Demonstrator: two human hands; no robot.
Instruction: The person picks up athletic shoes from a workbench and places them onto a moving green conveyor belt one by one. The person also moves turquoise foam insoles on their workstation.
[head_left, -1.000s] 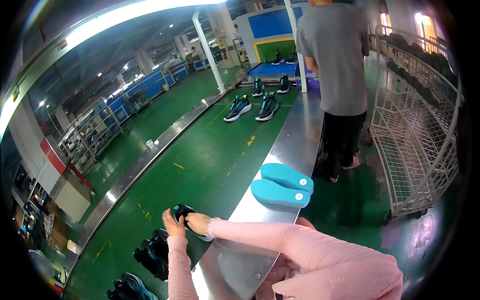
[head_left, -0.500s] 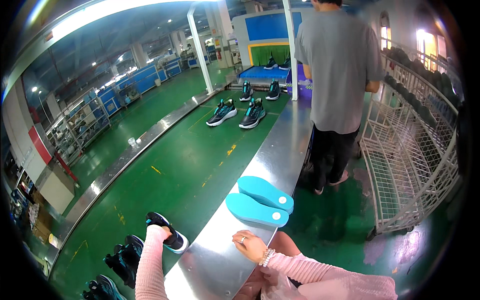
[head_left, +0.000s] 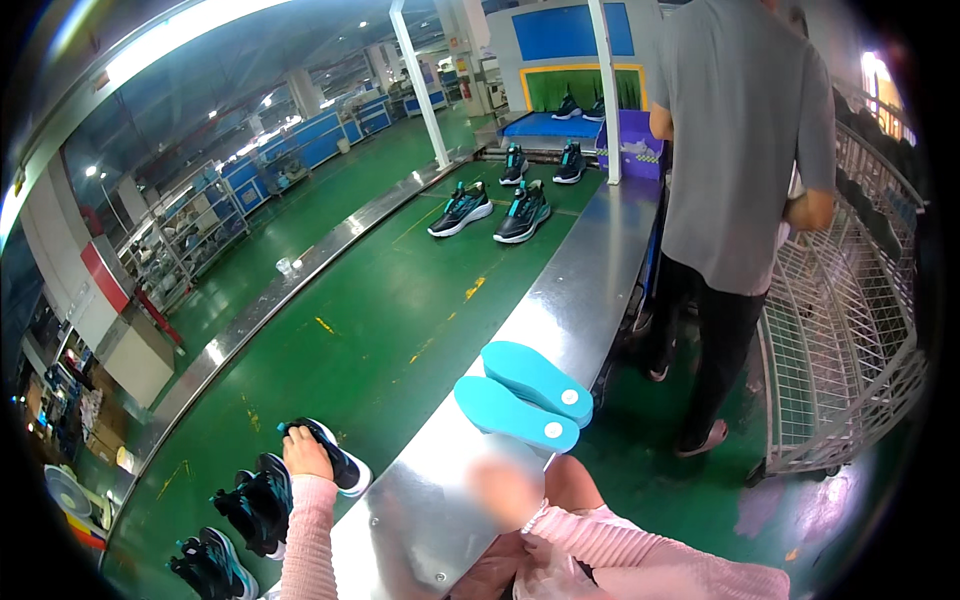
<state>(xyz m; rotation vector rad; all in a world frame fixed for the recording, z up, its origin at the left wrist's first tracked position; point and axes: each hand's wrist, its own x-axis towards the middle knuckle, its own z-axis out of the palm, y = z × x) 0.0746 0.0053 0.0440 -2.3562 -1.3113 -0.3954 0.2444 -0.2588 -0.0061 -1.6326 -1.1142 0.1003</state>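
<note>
My left hand [head_left: 305,455] is closed over the heel of a black shoe with a white sole [head_left: 335,458], which lies on the green conveyor belt [head_left: 400,300]. My right hand [head_left: 505,490] hovers blurred over the steel ledge [head_left: 440,520], just short of two teal insoles [head_left: 515,412] lying side by side. Its fingers cannot be made out, and nothing shows in it.
More dark shoes [head_left: 250,500] crowd the belt at my lower left. Two dark-and-teal shoes [head_left: 495,210] stand farther up the belt. A person in a grey shirt [head_left: 740,150] stands at the ledge beside a white wire cart [head_left: 850,350].
My right hand let go of the shoe and pulled back to the steel ledge. My left hand carried the shoe left and down onto the belt.
</note>
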